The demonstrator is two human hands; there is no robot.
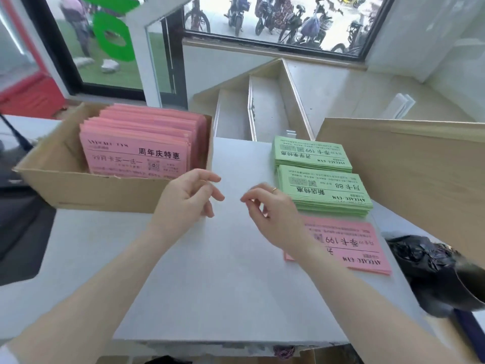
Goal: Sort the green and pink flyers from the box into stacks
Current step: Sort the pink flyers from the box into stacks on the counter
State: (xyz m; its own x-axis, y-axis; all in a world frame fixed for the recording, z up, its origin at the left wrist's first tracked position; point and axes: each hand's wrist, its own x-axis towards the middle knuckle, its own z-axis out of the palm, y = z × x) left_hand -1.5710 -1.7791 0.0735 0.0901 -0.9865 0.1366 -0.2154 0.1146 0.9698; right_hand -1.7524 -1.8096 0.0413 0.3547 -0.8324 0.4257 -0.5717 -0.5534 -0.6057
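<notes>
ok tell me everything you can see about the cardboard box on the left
The cardboard box is plain brown, open-topped and shallow, sitting on the grey table at its far left. Pink flyers stand packed inside toward its right end, leaning back, printed faces forward. The left hand hovers by its near right corner; contact is unclear.

Your left hand [187,197] and right hand [273,214] hover close together, both bare forearms reaching forward. Fingers on each are loosely curled, holding nothing; a ring sits on your right hand.
</notes>
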